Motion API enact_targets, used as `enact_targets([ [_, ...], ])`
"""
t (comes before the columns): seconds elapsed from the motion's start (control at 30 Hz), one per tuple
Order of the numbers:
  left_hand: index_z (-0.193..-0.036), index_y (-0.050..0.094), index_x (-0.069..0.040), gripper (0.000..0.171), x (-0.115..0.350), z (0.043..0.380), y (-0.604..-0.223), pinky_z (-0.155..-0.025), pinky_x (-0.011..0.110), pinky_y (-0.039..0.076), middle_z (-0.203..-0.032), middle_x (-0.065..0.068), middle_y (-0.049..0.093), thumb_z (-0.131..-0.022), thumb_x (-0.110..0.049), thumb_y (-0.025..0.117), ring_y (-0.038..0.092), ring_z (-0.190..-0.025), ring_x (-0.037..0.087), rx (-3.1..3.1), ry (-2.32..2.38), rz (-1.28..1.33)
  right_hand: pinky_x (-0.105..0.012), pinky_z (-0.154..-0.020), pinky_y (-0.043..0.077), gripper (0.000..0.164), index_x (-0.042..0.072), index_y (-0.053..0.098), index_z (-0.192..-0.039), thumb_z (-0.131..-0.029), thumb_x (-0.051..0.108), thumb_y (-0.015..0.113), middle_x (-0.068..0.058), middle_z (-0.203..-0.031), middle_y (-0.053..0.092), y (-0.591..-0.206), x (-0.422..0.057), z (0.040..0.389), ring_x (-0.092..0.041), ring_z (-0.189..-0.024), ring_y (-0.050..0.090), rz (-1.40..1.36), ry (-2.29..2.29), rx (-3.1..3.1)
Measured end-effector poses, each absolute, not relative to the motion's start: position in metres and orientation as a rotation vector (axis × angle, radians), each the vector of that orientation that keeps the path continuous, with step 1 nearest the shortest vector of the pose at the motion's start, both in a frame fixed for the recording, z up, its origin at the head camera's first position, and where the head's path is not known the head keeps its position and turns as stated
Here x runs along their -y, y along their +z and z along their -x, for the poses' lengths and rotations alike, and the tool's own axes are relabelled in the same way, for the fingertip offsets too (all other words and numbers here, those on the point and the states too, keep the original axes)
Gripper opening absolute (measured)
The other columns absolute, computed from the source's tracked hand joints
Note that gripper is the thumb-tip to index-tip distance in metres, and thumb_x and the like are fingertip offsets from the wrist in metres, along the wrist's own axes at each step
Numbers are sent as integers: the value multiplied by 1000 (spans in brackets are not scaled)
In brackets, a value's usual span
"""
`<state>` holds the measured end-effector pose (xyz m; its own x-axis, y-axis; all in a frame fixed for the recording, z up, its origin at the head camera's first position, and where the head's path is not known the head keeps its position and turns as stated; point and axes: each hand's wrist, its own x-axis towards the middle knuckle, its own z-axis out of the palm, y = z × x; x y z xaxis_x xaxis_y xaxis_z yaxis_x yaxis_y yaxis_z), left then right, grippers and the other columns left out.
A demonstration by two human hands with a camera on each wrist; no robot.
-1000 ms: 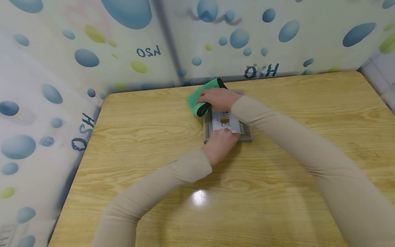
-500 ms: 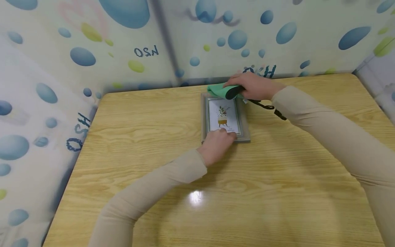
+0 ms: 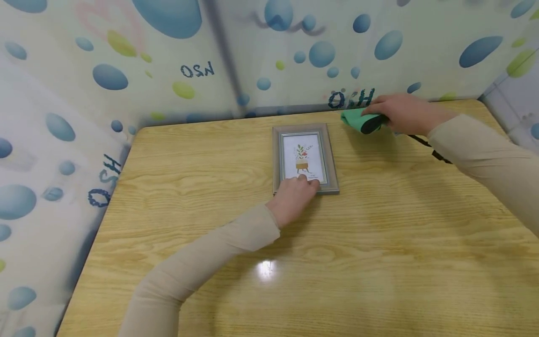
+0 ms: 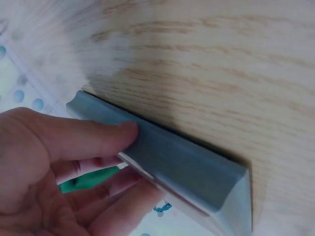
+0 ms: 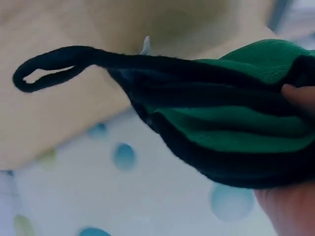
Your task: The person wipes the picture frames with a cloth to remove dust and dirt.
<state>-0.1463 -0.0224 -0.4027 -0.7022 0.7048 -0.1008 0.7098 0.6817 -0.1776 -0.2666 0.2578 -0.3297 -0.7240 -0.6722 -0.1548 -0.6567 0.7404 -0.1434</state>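
A grey picture frame (image 3: pixel 331 161) with a potted-plant print lies flat on the wooden table, towards its back. My left hand (image 3: pixel 293 199) holds the frame's near edge. In the left wrist view, the thumb (image 4: pixel 98 140) lies along the outer side of the frame (image 4: pixel 182 164) while the fingers reach over its face. To the right of the frame, my right hand (image 3: pixel 410 113) grips a folded green cloth (image 3: pixel 355 120) above the table. Black trim and a hanging loop show on the cloth (image 5: pixel 236 130) in the right wrist view; part of that hand is cut off.
The wooden table (image 3: pixel 202 173) reaches back to a wall covering (image 3: pixel 261 51) printed with blue and green drops. A second patterned wall (image 3: pixel 38 178) runs along the left side. A bright light reflection shows on the tabletop.
My right hand has carried the green cloth from the frame's top left, across its top edge, to the right and off it. The frame's print is uncovered. My left hand stays on the near edge.
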Motion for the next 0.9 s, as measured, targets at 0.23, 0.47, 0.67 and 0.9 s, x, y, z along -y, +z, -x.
enact_targets([
  [0.23, -113, 63, -6, 29, 21, 145, -404, -52, 26, 53, -87, 12, 66, -86, 4, 61, 62, -68, 17, -2863, -342, -1163, -58, -88, 44, 49, -7, 52, -131, -83, -13, 61, -34, -126, 49, -372, -268, 248, -51, -111, 51, 975, -54, -2659],
  [0.47, -114, 63, -6, 30, 21, 147, -403, -52, 27, 53, -89, 12, 66, -86, 3, 61, 62, -69, 18, -2857, -313, -1125, -62, -90, 40, 68, -6, 41, -140, -83, 10, 75, -35, -136, 37, -385, -267, 238, -55, -118, 43, 898, -92, -2618],
  [0.67, -115, 60, -5, 25, 31, 157, -399, -56, 33, 54, -91, 13, 66, -91, -8, 64, 64, -73, 24, -2815, -57, -1088, -73, -93, 28, 89, 2, 35, -147, -78, 36, 80, -32, -147, 25, -380, -277, 239, -58, -130, 21, 816, -166, -2526],
  [0.9, -115, 60, -5, 27, 72, 180, -378, -48, 34, 49, -85, 10, 64, -96, -25, 61, 59, -63, 21, -2919, 222, -978, -76, -94, 19, 78, 5, 36, -147, -90, 49, 64, -29, -149, 26, -370, -279, 248, -54, -134, 19, 835, -169, -2610],
])
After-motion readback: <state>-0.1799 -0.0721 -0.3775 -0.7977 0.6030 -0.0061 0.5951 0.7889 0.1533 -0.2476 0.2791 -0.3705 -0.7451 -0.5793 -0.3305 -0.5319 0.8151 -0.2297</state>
